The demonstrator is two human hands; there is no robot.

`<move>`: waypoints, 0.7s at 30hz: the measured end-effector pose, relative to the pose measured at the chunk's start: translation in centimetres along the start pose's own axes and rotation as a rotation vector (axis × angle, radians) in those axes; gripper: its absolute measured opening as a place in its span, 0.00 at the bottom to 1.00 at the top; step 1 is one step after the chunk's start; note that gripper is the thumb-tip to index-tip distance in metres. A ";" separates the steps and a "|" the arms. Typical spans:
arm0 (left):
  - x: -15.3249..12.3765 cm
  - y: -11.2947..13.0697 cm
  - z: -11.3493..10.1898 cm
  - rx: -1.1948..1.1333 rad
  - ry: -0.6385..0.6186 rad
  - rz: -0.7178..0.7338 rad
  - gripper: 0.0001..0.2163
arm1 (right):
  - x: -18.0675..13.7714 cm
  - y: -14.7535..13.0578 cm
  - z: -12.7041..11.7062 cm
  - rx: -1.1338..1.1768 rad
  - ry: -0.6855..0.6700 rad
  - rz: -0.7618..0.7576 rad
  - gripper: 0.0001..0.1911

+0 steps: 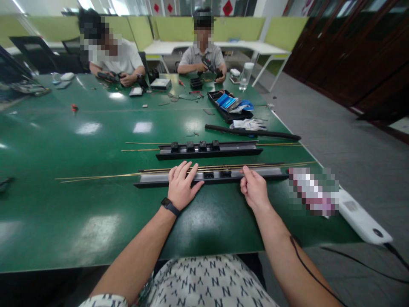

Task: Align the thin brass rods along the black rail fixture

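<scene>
In front of me a long black-edged metal channel (153,178) lies crosswise on the green table. Thin brass-coloured rods (99,175) run along it and stick out past both ends. Across its left part lies my left hand (184,182), fingers spread and flat over the rods. My right hand (254,187) is curled at the right part, thumb and index finger pinched on a rod. Between the hands, two small black blocks (225,173) sit inside the channel. Behind it, a second similar channel (209,156) carries several black blocks and more rods.
Beyond the channels are a black tube (252,131), white gloves (249,124) and a black tray (223,111) of blue items. A white power strip (361,217) lies along the right edge. Two people (118,59) work across the table; a clear bottle (246,76) stands near them.
</scene>
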State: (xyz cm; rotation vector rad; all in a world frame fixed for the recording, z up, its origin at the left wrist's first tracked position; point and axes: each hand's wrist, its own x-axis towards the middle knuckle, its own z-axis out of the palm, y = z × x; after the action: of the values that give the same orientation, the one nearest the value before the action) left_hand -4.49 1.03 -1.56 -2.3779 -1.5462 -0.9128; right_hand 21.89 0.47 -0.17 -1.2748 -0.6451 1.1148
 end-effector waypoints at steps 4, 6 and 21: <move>0.1 0.1 -0.2 -0.002 0.005 -0.001 0.26 | 0.0 -0.1 0.2 0.011 -0.009 -0.005 0.23; 0.1 0.2 -0.3 0.007 0.005 0.005 0.26 | 0.0 -0.2 0.3 0.016 -0.013 0.002 0.24; 0.1 0.3 -0.3 0.005 -0.002 0.007 0.26 | -0.2 -0.2 0.1 0.020 -0.029 0.016 0.23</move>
State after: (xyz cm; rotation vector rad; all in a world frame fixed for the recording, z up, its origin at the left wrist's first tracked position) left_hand -4.34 0.87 -1.17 -2.3799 -1.5387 -0.9039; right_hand 21.74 0.35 0.06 -1.2510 -0.6447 1.1521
